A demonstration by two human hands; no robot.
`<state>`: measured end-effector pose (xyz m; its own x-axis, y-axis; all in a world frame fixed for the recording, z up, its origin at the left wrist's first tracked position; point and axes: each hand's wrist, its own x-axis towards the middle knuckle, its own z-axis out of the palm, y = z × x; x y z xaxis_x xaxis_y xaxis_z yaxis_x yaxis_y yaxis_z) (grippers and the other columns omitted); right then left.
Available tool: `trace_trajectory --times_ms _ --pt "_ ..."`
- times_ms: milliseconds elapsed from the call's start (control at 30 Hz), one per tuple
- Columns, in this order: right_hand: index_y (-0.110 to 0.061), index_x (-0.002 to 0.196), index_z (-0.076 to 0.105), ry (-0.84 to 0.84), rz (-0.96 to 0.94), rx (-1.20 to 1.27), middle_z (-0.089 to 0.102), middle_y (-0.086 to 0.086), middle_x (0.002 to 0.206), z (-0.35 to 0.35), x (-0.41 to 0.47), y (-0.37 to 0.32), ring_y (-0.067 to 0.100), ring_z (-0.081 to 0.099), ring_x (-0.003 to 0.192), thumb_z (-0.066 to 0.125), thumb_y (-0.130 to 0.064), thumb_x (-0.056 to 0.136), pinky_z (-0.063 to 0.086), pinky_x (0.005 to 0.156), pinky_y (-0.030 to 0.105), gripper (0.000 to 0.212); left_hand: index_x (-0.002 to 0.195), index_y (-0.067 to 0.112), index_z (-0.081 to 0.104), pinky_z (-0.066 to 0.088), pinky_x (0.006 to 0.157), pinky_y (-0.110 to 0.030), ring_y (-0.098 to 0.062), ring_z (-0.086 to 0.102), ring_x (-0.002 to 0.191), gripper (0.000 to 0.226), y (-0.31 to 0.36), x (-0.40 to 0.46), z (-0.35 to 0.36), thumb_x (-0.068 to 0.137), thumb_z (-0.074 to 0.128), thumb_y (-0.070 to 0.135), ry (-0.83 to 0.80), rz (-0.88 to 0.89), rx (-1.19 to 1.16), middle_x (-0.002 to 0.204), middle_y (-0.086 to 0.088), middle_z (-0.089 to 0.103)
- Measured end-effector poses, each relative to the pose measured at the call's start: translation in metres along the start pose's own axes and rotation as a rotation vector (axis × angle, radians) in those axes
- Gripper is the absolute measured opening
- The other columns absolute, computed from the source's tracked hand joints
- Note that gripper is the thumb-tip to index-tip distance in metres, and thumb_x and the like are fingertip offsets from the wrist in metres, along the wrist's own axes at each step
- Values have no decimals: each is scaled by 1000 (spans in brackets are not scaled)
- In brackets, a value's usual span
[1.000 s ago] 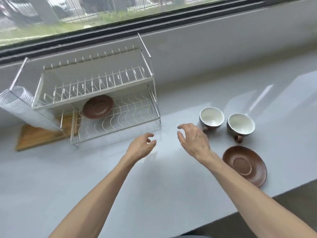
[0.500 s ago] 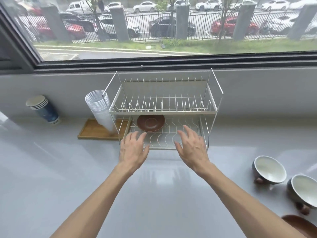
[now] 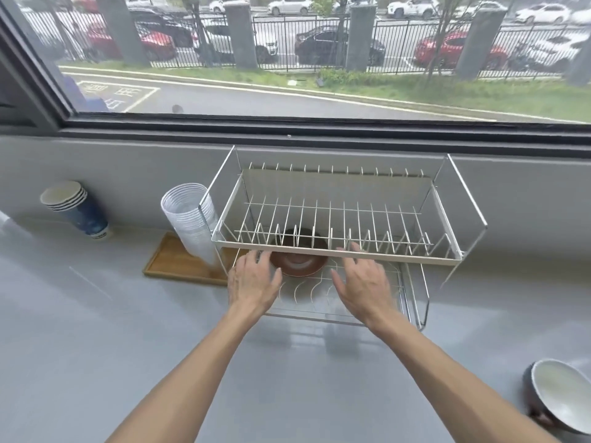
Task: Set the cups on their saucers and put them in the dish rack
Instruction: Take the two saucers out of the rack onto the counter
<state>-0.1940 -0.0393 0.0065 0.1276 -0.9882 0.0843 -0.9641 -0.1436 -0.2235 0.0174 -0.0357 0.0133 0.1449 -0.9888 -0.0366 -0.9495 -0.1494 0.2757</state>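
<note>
Both hands, left hand [image 3: 252, 284] and right hand [image 3: 363, 287], reach empty with straight fingers into the wire dish rack's [image 3: 339, 251] lower tier; the brown ceramic saucer [image 3: 299, 265] lies nearer the left, perhaps touching.

text: painted characters on road [image 3: 118, 94] outside window, not legible | paper cups [image 3: 83, 215]: print unreadable

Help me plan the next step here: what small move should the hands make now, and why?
Probably close both hands on the brown saucer and lift it out. The left hand and right hand are open and empty beside it on the dish rack lower tier, and it carries no cup.
</note>
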Motion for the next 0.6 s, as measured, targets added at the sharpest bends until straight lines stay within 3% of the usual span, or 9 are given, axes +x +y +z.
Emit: trace_trajectory --times_ms 133,200,267,333,367,433,500,533,600 --pt "-21 137 48 -64 68 103 49 11 142 16 27 -3 34 52 126 47 -42 100 47 96 45 43 144 17 50 46 101 -44 -37 55 126 54 -1 28 11 96 50 42 -60 -47 -132 132 -15 62" --pt "-18 129 50 -85 129 167 52 16 134 25 40 -6 38 55 118 47 -38 100 48 91 46 35 142 15 50 48 97 -45 -40 56 124 52 -2 41 14 97 50 41 -75 -51 -179 132 -17 59" --pt "-13 135 48 -134 151 152 54 19 131 37 51 -6 40 56 117 44 -35 101 47 92 44 40 137 12 50 48 96 -46 -42 56 121 50 -2 53 16 97 50 42 -120 -88 -203 131 -18 57" --pt "-15 151 36 -304 174 186 44 16 149 48 60 -4 36 44 136 34 -37 106 35 110 38 50 130 9 52 50 96 -47 -43 58 117 46 -2 63 17 97 52 41 -146 -118 -248 126 -19 60" --pt "-14 155 28 -422 157 233 33 15 159 51 64 -2 31 33 146 32 -36 107 24 117 28 53 128 7 52 50 95 -47 -43 59 116 44 -3 67 19 98 52 40 -151 -119 -264 124 -21 62" --pt "-9 158 14 -514 127 375 12 11 167 55 72 0 24 12 155 32 -34 108 6 119 12 59 138 6 48 47 99 -45 -41 59 119 47 -3 73 22 101 52 36 -166 -108 -273 130 -23 62" --pt "-8 158 12 -483 142 453 10 13 167 57 77 -3 27 11 155 34 -37 107 10 125 30 63 148 7 40 44 104 -43 -40 56 127 54 -3 78 23 102 51 34 -190 -111 -276 139 -22 58" --pt "-7 157 17 -397 171 460 18 16 165 58 80 -8 31 19 153 38 -38 106 18 123 39 64 149 8 39 43 106 -44 -40 54 129 55 -2 80 24 102 50 34 -198 -115 -281 142 -21 56" --pt "-9 153 30 -219 224 440 39 19 154 59 85 -15 38 39 141 47 -38 103 34 114 44 60 148 8 39 42 107 -47 -41 53 130 54 -1 83 25 103 49 35 -213 -128 -297 144 -21 55"
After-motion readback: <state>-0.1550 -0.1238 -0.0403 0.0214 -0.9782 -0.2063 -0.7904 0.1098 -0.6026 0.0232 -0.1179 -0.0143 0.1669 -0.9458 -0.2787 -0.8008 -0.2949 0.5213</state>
